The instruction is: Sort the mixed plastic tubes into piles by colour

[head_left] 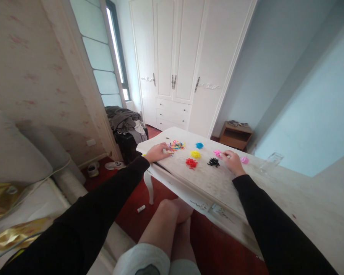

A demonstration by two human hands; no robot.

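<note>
On the white table (200, 183) lie heaps of small, thin, coloured pieces. My left hand (158, 152) rests at the near-left side of a mixed-colour pile (177, 145), its fingers drawn together. Whatever sits between those fingertips is too small to make out. My right hand (232, 161) is at a pink pile (217, 153) with thumb and fingers pinched, partly covering it; its hold cannot be made out. Single-colour piles lie between the hands: blue (199, 145), yellow (195, 154), red (191, 163) and black (213, 162). Another pink pile (244, 160) lies right of my right hand.
A clear glass container (271, 162) stands on the table at the right. Beyond are a white wardrobe (183, 49), a wooden nightstand (236, 135) and heaped clothes (123, 120). A small white bottle (141, 209) and shoes (114, 165) lie on the red floor.
</note>
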